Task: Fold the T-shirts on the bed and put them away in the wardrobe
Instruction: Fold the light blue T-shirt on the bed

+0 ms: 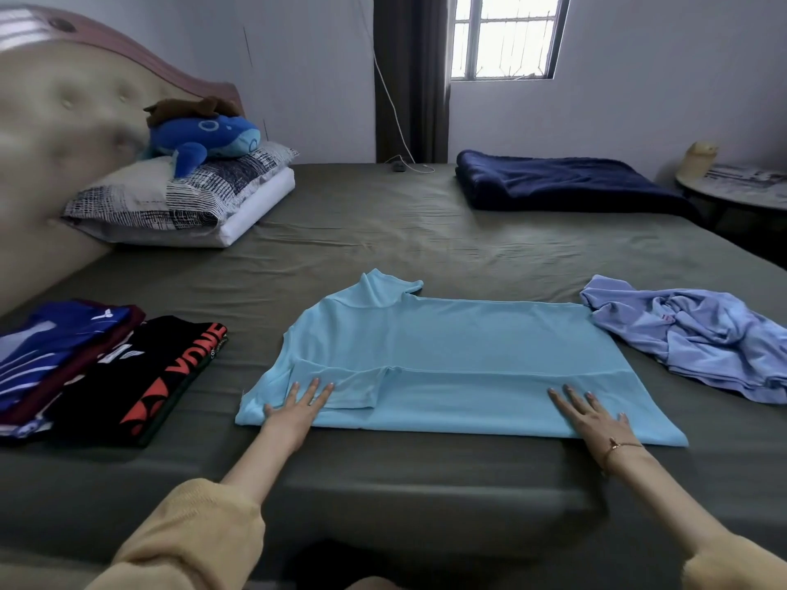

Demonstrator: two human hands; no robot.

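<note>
A blue plush whale (204,140) lies on two stacked pillows (183,198) at the far left, against a tufted beige headboard (64,121). A folded navy blanket (566,183) sits at the far right. A white cable (396,117) hangs down the far wall beside a dark curtain (411,78) and a barred window (504,36). A round side table (732,193) stands at the right edge.

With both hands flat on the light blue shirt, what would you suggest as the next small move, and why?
Probably fold the far edge toward you. Only the near strip of the shirt is folded; the left hand and right hand press it flat, and the far sleeve is spread.
</note>
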